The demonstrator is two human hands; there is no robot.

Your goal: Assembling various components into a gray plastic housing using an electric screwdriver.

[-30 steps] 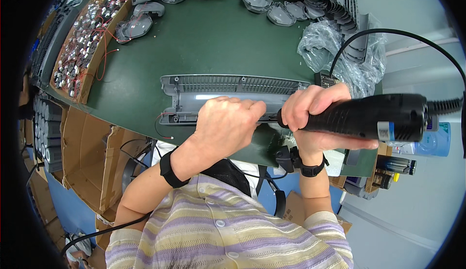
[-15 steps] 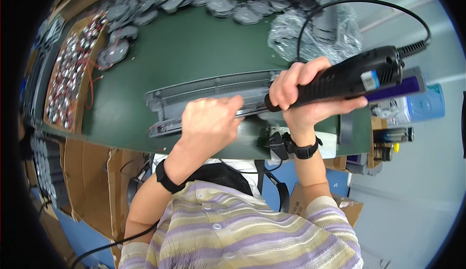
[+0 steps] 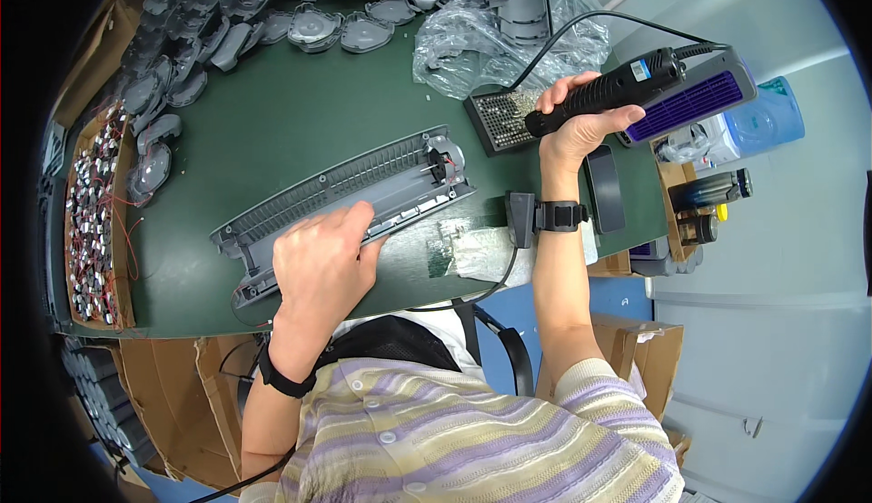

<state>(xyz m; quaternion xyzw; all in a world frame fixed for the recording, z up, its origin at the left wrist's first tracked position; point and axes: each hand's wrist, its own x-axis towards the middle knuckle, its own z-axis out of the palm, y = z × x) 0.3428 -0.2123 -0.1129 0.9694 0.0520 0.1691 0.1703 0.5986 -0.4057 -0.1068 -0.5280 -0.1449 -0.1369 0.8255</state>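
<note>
My left hand [image 3: 322,258] is closed on the near edge of a long grey plastic housing [image 3: 313,185], which lies open side up and slantwise on the green table. Ribs and posts line the inside of the housing, and a small round part with a wire sits at its right end. In my right hand [image 3: 577,131] is a black electric screwdriver [image 3: 609,93] with a cable. The screwdriver's front end is over a black tray of screws [image 3: 490,126]; whether it touches them cannot be made out.
Grey plastic parts [image 3: 313,26] are piled along the far edge beside clear plastic wrap [image 3: 454,44]. At the left stands a carton of small wired parts [image 3: 95,221]. A purple-grilled grey piece [image 3: 695,103] and a dark oblong cover [image 3: 604,190] lie at the right.
My right hand has lifted the screwdriver off the housing and carried it to the screw tray. The housing's right end and inside now show. My left hand keeps its hold.
</note>
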